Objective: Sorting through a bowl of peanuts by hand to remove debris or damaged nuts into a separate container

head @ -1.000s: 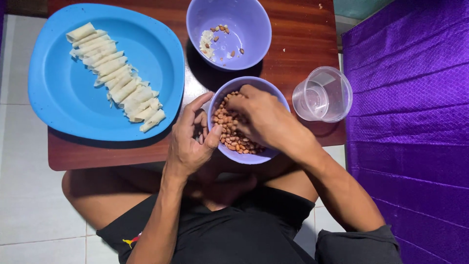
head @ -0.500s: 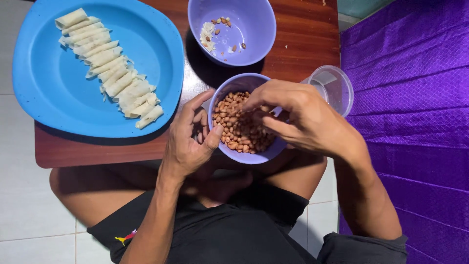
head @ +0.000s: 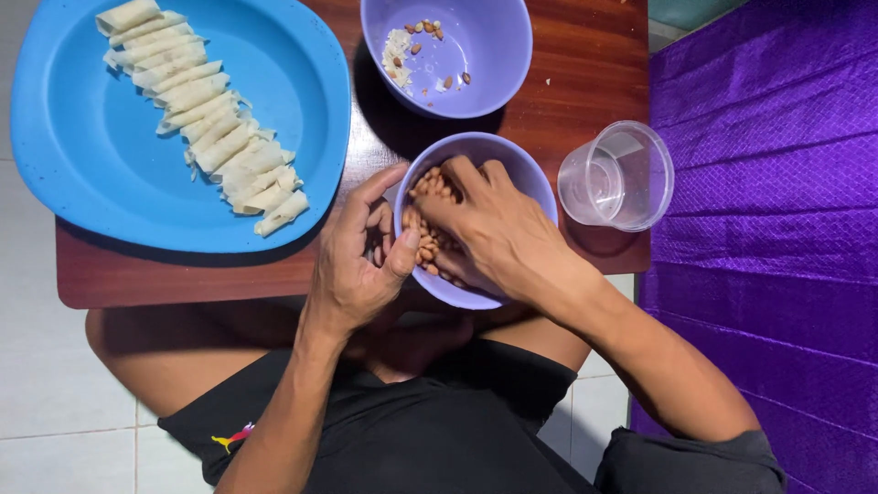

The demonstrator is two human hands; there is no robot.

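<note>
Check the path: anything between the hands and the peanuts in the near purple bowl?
Nothing visible. The right hand is already inside the near purple bowl, fingers on the peanuts. The left hand rests against the bowl's left rim, thumb over its edge. The clear cup and blue plate stand off to the sides.

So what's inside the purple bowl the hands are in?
Brown peanuts fill the near purple bowl. The right hand reaches in and covers most of them; the left hand grips the rim.
</note>
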